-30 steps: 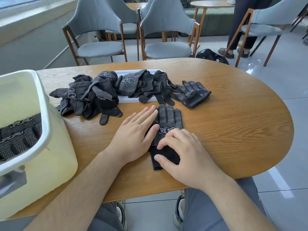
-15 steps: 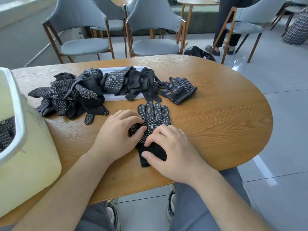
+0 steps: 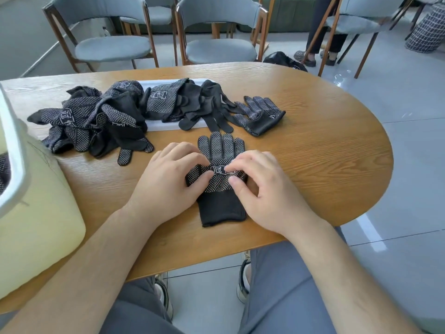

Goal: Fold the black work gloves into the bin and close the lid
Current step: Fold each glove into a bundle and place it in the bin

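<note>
A black work glove [image 3: 220, 196] with white dots lies flat on the wooden table [image 3: 325, 165], fingers pointing away from me. My left hand [image 3: 168, 182] pinches its left edge at the palm. My right hand [image 3: 262, 186] pinches its right edge beside the printed logo. Behind it a heap of several black gloves [image 3: 96, 119] spreads across a white lid [image 3: 159, 125], with one more glove [image 3: 261, 114] lying apart at the right. The pale yellow bin [image 3: 36, 213] stands at the left, a dotted glove just visible inside.
Grey chairs with wooden frames [image 3: 216, 42] stand beyond the table. A person's legs [image 3: 317, 32] and a dark bag [image 3: 284, 60] are on the floor at the back right. The table's rounded end lies to my right.
Both hands have shifted from pressing flat on the glove to pinching its two sides at the palm. The view has swung right, so the bin sits further left in frame.
</note>
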Demonstrator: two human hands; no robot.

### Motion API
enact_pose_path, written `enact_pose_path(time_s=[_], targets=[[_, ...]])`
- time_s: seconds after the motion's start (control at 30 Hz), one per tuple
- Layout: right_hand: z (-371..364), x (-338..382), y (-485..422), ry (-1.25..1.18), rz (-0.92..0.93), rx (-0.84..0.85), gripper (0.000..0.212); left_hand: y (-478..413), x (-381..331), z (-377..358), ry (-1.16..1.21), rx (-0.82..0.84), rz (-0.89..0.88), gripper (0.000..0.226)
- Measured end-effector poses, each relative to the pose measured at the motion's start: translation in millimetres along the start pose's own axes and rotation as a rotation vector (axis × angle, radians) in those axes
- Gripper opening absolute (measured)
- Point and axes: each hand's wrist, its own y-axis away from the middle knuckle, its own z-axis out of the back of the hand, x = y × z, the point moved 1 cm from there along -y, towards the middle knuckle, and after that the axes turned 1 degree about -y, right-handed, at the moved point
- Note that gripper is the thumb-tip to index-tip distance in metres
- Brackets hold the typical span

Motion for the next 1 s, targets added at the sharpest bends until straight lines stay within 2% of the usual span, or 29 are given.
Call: enact_pose_path(time_s=[0.13, 0.33, 0.5, 0.6, 0.8, 0.93, 1.0], targets=[[-3, -8, 3, 0.065, -0.022, 0.019, 0.029, 0, -4, 2, 0.059, 0.006, -0.052, 0.023], [-4, -5, 2, 0.080, -0.039, 0.032, 0.029, 11, -11, 5, 0.140, 0.071, -0.127, 0.018], [0, -3, 6, 0.034, -0.017, 0.016, 0.025, 31, -18, 17, 0.202, 0.168, -0.174, 0.037], [5, -3, 11, -0.041, 0.040, 0.028, 0.019, 38, -19, 19, 0.155, 0.238, -0.201, 0.044], [13, -1, 20, -0.032, 0.097, 0.228, 0.049, 34, -20, 13, 0.103, 0.111, -0.215, 0.023], [9, -4, 18, -0.070, 0.147, 0.107, 0.024, 31, -19, 11, 0.190, 0.080, -0.140, 0.026], [7, -6, 19, -0.098, 0.168, 0.053, 0.020, 30, -18, 11, 0.232, 0.085, -0.110, 0.028]])
